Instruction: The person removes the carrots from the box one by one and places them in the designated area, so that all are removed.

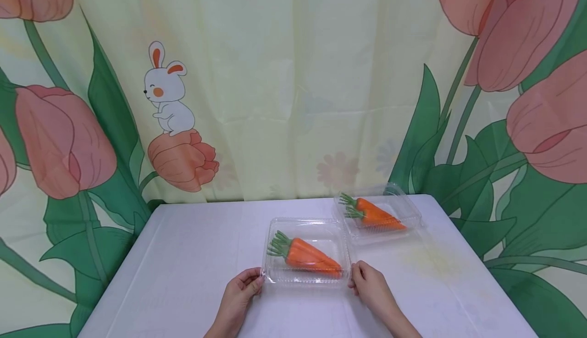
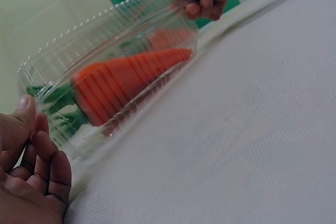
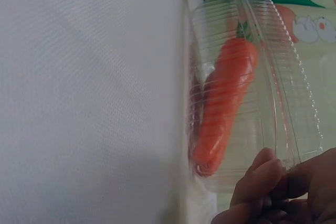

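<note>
While the head view shows the left hand (image 1: 239,293) and right hand (image 1: 370,286) pinching the near box (image 1: 323,232) on the table (image 1: 197,251), carrots (image 1: 313,255) already inside, the left wrist shows its lid (image 2: 113,22) seemingly down; from the right, I can't tell whether latching remains.

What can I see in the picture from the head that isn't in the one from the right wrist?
Only the head view shows the clear rear container and the rear carrots inside it, at the table's far right.

Only the right wrist view shows the fine weave of the white cloth, seen up close.

Both show the clear front container with the front carrots inside, the left hand and right hand holding its edges, and the printed rabbit on the backdrop.
</note>
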Available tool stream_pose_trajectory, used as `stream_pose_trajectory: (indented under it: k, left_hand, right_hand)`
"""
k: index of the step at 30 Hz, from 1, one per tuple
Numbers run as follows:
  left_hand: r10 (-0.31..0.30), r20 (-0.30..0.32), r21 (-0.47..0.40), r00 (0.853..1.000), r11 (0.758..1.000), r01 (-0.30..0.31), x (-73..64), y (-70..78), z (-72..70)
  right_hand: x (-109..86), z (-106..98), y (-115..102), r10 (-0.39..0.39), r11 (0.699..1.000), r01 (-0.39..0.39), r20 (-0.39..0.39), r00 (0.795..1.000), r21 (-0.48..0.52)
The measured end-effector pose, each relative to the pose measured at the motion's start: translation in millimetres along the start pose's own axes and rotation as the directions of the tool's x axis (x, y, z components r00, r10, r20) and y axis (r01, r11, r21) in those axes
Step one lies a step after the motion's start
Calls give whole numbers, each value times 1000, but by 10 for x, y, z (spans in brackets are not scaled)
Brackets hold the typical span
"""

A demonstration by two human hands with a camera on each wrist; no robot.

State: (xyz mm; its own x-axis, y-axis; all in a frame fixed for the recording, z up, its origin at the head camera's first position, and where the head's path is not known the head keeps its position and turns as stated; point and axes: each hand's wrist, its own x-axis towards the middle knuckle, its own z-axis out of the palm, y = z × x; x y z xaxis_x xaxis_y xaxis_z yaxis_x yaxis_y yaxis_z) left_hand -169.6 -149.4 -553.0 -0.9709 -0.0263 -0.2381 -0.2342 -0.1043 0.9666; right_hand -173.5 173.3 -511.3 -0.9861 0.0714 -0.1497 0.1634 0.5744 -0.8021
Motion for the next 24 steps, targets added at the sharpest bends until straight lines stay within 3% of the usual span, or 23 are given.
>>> stream_pose_trajectory:
  k: [9, 14, 19, 24]
  left_hand:
    - [16, -29, 49, 999, 999, -15, -7, 3, 29]
    - [9, -10, 47, 1000, 999, -8, -6, 30, 37]
    - [-47, 86, -18, 995, 999, 49, 18, 92, -39]
    - [-99, 236, -23, 967, 994, 107, 57, 167, -166]
  right_hand:
    - [19, -33, -5, -41, 999, 41, -12, 999, -9]
    - [39, -60, -3, -33, 999, 33, -7, 999, -1]
    - [44, -54, 5, -58, 998, 57, -19, 998, -7]
    - [20, -33, 31, -53, 998, 52, -21, 998, -22]
